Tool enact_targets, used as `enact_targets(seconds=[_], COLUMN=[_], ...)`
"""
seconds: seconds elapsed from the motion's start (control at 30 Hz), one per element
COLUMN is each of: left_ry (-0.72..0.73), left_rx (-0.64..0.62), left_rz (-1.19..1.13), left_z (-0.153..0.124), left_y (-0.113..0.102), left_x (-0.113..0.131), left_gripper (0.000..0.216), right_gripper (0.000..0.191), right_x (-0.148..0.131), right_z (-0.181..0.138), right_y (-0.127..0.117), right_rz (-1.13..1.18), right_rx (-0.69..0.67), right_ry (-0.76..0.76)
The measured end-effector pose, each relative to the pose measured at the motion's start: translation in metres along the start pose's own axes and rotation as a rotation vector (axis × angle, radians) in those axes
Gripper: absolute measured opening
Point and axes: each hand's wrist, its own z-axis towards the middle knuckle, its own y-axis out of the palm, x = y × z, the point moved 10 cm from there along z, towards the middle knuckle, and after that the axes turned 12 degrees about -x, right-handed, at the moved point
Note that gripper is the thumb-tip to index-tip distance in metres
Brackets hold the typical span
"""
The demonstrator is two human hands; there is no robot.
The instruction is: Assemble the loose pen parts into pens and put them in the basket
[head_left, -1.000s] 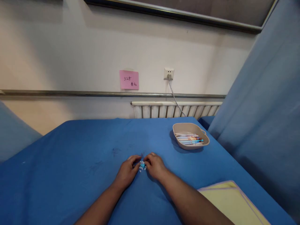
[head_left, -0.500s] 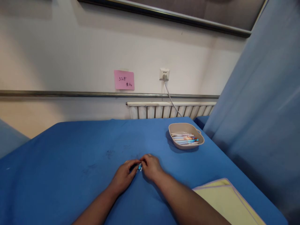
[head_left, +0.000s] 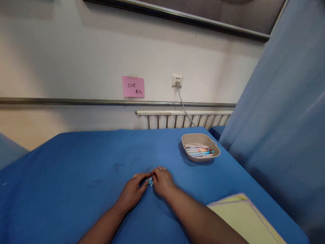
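Observation:
Small light-blue and white pieces [head_left: 150, 181] show between my hands, low over the blue cover; they are too small and too covered to name. My left hand [head_left: 134, 189] is closed round them from the left, thumb and fingertips bent inward. From the right, my right hand [head_left: 162, 181] curls its fingers against the same pieces, and its knuckles hide most of its grip. The fingertips of both hands meet at the top.
A beige plastic basket [head_left: 216, 152] holding several pens [head_left: 199, 151] stands at the back right. A folded yellow cloth [head_left: 243, 217] lies front right on the blue-covered surface [head_left: 76, 169]. Behind are a radiator [head_left: 162, 113] and a plugged-in cord [head_left: 181, 99]; a blue curtain [head_left: 284, 101] hangs right.
The hands stay in nearly the same place. Slightly more of the white part shows between the fingers. The whole view has shifted a little.

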Motion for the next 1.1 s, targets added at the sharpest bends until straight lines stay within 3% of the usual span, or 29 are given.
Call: enact_targets(seconds=[1.1], left_ry=[-0.019], left_rx=[-0.026], left_rz=[-0.062], left_z=[0.0009], left_y=[-0.001], left_x=[0.0011], left_gripper=[0.028], right_gripper=[0.021], right_x=[-0.0082], right_z=[-0.0004], right_y=[0.0045], right_rz=[-0.056], right_rx=[-0.097], right_ry=[-0.028])
